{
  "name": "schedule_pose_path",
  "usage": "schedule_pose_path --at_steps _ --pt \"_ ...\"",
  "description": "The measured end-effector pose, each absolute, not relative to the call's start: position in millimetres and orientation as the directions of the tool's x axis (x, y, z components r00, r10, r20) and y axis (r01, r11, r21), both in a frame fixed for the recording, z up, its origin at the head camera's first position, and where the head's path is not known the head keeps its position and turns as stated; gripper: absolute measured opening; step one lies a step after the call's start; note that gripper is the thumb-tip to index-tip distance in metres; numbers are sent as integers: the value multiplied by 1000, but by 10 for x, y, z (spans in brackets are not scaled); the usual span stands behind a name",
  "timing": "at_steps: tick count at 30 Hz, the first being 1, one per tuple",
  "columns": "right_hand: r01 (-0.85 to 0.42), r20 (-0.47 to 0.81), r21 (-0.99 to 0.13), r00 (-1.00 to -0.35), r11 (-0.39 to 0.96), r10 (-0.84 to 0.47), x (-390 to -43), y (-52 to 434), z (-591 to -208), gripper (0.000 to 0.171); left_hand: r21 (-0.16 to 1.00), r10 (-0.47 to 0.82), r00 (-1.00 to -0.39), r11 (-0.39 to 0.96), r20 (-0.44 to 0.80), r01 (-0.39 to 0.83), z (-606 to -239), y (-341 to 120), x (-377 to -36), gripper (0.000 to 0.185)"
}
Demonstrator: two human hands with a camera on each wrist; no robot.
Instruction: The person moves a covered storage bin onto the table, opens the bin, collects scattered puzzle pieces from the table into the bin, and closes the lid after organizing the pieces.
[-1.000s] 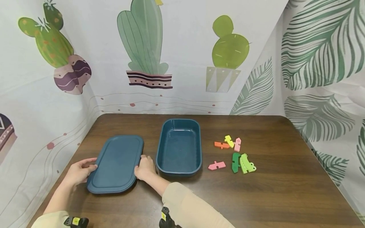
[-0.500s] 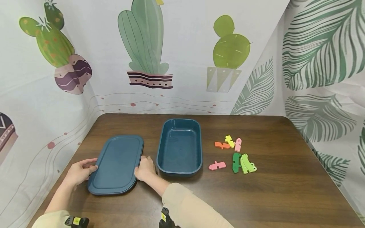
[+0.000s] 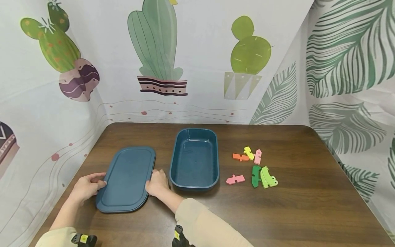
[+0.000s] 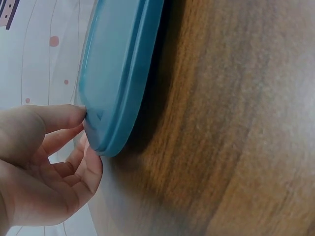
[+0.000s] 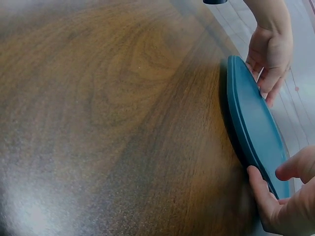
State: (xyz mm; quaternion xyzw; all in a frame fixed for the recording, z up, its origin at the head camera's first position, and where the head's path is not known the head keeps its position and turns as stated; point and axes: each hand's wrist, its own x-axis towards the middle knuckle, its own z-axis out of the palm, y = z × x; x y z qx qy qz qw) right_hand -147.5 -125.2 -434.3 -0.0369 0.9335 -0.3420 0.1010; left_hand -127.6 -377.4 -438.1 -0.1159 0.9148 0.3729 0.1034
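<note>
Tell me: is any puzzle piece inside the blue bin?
No, the blue bin holds nothing; the puzzle pieces lie on the table beside it.

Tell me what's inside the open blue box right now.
The blue box holds nothing visible: only its bare bottom shows. Its near wall hides a thin strip of floor. The puzzle pieces lie outside on the table; both hands grip the lid.

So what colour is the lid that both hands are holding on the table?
Dark teal blue, the lid matching the open box beside it; the head view shows it best.
</note>
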Motion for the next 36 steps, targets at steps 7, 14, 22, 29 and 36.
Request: schedule_pose_path --at_steps 7,14,22,29,36 --pt "-13 -159 -636 -976 772 -148 -1472 -1249 -4330 32 651 -153 -947 694 -282 -306 -4380 -3763 -1287 49" --pt "-25 -146 -645 -977 764 -155 -1469 -1243 -4331 31 651 -160 -943 690 -290 -318 -4377 -3752 -1291 47" --pt "-24 -137 -642 -980 767 -145 -1470 -1250 -4351 40 661 -146 -941 678 -307 -321 -4394 -3764 -1300 47" --pt "-16 -156 -639 -976 769 -150 -1454 -1248 -4340 44 664 -144 -933 668 -329 -337 -4418 -3811 -1315 51" --pt "-30 -136 -666 -977 745 -161 -1440 -1219 -4323 44 672 -138 -934 661 -328 -334 -4416 -3823 -1323 52"
